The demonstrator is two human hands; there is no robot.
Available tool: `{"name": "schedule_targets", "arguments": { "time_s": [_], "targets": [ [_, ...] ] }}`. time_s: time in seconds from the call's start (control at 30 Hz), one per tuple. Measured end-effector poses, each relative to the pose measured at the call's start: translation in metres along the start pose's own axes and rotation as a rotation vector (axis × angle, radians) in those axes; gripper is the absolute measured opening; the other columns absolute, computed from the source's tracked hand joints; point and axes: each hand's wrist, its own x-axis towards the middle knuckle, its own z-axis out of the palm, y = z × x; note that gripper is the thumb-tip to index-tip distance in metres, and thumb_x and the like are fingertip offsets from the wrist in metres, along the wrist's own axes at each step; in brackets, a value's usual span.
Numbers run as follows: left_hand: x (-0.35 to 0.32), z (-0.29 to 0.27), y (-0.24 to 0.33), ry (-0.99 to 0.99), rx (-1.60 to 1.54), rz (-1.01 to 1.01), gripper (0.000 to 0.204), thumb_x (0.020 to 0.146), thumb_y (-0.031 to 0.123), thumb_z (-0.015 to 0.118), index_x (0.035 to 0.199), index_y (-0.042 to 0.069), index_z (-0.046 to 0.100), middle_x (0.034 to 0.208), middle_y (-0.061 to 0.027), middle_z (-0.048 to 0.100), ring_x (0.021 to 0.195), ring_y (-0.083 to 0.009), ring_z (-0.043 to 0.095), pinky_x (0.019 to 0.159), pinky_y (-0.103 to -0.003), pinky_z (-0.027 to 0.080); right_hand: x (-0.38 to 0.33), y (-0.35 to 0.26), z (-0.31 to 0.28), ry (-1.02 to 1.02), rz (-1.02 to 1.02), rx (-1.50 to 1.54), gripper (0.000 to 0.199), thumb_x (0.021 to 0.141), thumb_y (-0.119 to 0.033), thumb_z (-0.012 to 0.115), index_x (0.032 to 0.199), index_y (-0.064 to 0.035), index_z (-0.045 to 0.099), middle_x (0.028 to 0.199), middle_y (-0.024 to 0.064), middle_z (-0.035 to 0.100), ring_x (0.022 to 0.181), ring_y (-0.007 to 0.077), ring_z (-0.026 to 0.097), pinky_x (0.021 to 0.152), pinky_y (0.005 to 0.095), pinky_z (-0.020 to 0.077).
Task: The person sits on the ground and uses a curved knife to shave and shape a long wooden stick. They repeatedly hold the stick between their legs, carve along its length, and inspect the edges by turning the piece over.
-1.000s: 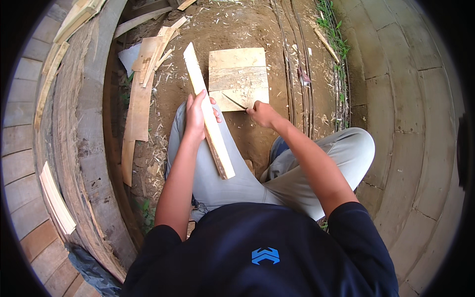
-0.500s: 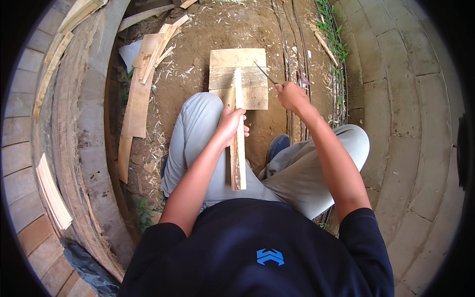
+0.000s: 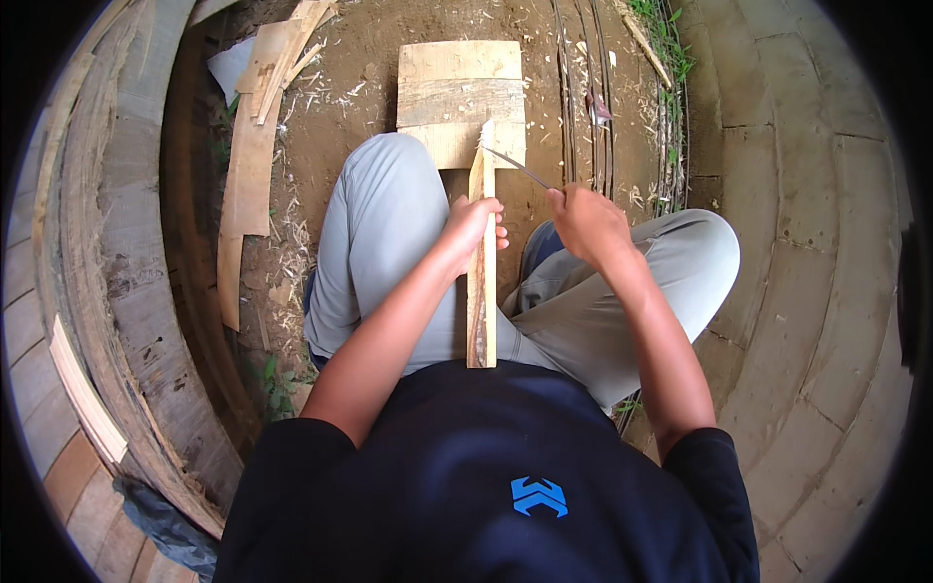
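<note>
My left hand point(image 3: 471, 231) is closed around the middle of a long, narrow wooden stick point(image 3: 482, 282). The stick's near end reaches my shirt, and its far tip lies over a flat wooden block point(image 3: 461, 73) on the ground. Bark-brown wood shows along part of its side. In my right hand point(image 3: 590, 226) is a thin-bladed knife point(image 3: 525, 170); the fist hides its handle. The blade slants up and left, its point at the stick's pale, cut far end, where a curl of shaving stands.
Flat offcuts point(image 3: 255, 180) lie on the bare soil at the left, among scattered shavings. Beyond them runs a thick timber beam point(image 3: 146, 223). Dark thin rods point(image 3: 604, 107) stretch along the right, beside a block wall point(image 3: 797, 214). My bent knees flank the stick.
The knife has come down and left from beside the block to the stick's far end. The stick stands a little farther right in view, and the view itself has shifted.
</note>
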Motion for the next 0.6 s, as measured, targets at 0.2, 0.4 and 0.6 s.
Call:
{"name": "schedule_targets", "arguments": {
  "time_s": [0.2,0.4,0.6],
  "targets": [
    [0.017,-0.005,-0.009,0.015,0.058,-0.016,0.024,0.079,0.011,0.062,0.097,0.002,0.049,0.080,-0.0079,0.053,0.068,-0.0164,0.055,0.059,-0.033,0.055,0.009,0.013,0.024,0.015,-0.023,-0.012,0.037,0.102,-0.031,0.039,0.107,-0.0004,0.060,0.098,0.0251,0.068,0.095,0.0455,0.063,0.084,0.0518,0.0486],
    [0.022,-0.002,0.003,-0.024,-0.001,-0.125,0.020,0.077,0.011,0.061,0.087,-0.003,0.051,0.075,-0.0111,0.053,0.061,-0.0188,0.055,0.053,-0.035,0.055,0.018,0.002,0.022,0.032,0.008,0.042,0.053,0.102,-0.039,0.039,0.099,0.0047,0.068,0.096,0.0304,0.067,0.095,0.0440,0.066,0.087,0.0487,0.0510],
    [0.011,0.003,0.008,0.014,0.076,-0.088,0.043,0.087,0.021,0.062,0.114,-0.008,0.047,0.088,-0.0148,0.056,0.067,-0.0210,0.060,0.056,-0.035,0.056,0.019,0.001,0.030,0.059,-0.057,-0.057,0.050,0.102,-0.037,0.038,0.096,0.0017,0.068,0.094,0.0276,0.069,0.091,0.0433,0.067,0.082,0.0484,0.0538]
  ]
}}
